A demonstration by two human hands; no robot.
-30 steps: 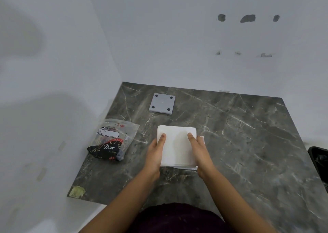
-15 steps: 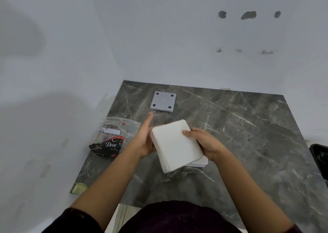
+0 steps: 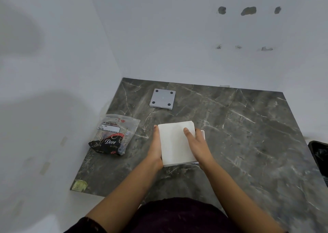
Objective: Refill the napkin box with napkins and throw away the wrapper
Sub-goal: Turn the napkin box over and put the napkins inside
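Head view: the left hand [image 3: 155, 150] and right hand [image 3: 198, 144] both keep a grip on the napkin stack [image 3: 175, 142], pressed onto the box [image 3: 202, 134] mid-worktop [image 3: 248, 144]. Left of them lies the wrapper [image 3: 113, 135]; a grey lid [image 3: 163, 99] sits farther back, a black bin [image 3: 319, 156] at the right edge.

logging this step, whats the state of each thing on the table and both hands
napkin stack: flat over the box, held between both hands
napkin box: mostly hidden under the stack, only a corner shows
grey plate: lying flat, apart, untouched
wrapper: on the table, crumpled, looks empty
left hand: against the stack's left edge
right hand: on the stack's right side
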